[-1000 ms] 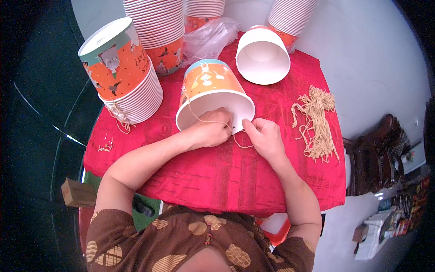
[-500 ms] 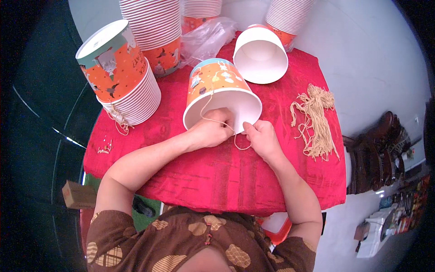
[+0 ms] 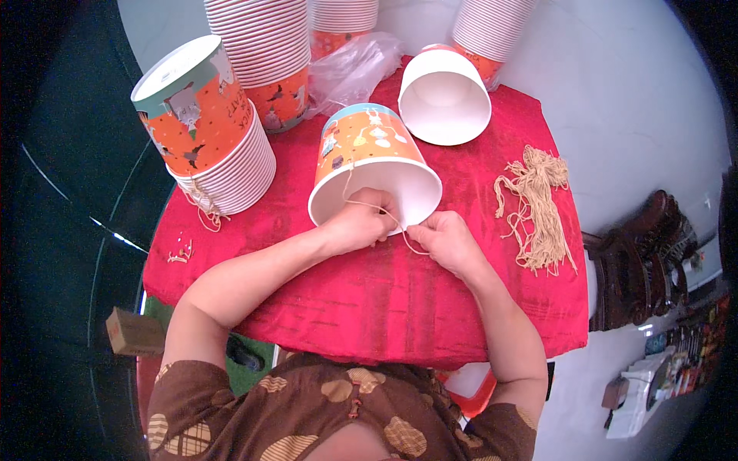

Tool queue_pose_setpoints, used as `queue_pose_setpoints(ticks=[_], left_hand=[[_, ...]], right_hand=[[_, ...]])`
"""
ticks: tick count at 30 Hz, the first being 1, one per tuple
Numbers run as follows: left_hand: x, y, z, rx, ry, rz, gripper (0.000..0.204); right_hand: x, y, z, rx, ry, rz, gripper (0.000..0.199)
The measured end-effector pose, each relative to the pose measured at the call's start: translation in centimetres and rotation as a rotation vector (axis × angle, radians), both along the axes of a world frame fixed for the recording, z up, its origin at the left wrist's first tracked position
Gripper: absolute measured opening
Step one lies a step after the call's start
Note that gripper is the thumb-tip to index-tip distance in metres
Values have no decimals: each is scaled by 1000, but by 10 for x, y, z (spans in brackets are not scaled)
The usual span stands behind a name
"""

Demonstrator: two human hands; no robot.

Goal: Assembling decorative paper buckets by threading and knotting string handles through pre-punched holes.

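An orange paper bucket (image 3: 361, 144) with a pale blue base band lies tipped on its side, its white mouth toward me. A thin beige string (image 3: 382, 209) hangs from the upper rim and crosses over my left hand to the lower right rim. My left hand (image 3: 363, 224) is in the mouth at the lower rim, fingers curled and closed; what they hold is hidden. My right hand (image 3: 444, 240) pinches at the rim's lower right edge, where the string loops below the fingertips.
A red cloth (image 3: 369, 307) covers the table. A bundle of beige strings (image 3: 540, 207) lies at right. Another bucket (image 3: 444, 100) lies tipped behind. Stacked buckets (image 3: 204, 131) stand at left, taller stacks (image 3: 261, 46) at the back, beside a clear plastic bag (image 3: 357, 73). Small scraps (image 3: 182, 252) lie at far left.
My right hand has shifted slightly, its fingertips closer to the bucket's rim. The bucket's mouth has tilted slightly downward, and the string's loop has moved a little to the right.
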State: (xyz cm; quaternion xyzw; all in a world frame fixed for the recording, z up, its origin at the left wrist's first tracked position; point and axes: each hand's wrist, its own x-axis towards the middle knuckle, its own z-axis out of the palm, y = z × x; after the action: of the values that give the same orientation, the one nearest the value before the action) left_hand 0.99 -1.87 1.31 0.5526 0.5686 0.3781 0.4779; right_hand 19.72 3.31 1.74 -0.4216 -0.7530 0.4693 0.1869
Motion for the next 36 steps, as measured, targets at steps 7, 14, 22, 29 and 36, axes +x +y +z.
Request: queue_pose_setpoints(ticks=[7,14,22,29,36], left_hand=[[1,3,0,-3,-21,20,10],[-1,4,-1,-3,-84,-33,15],[-10,-2,-5,-1,-110,-120,11],[-1,-1,-19,292,151,-111,9],[-3,-1,-25,340,39,-109,8]], right_hand=[[0,-14,7,60,-155,291,17],[-6,-22,5,311,52,378,12],[-10,-16,4,91,296,47,16],[-10,-18,1,-16,361,6,14],[-15,-44,6,767,374,309,5]])
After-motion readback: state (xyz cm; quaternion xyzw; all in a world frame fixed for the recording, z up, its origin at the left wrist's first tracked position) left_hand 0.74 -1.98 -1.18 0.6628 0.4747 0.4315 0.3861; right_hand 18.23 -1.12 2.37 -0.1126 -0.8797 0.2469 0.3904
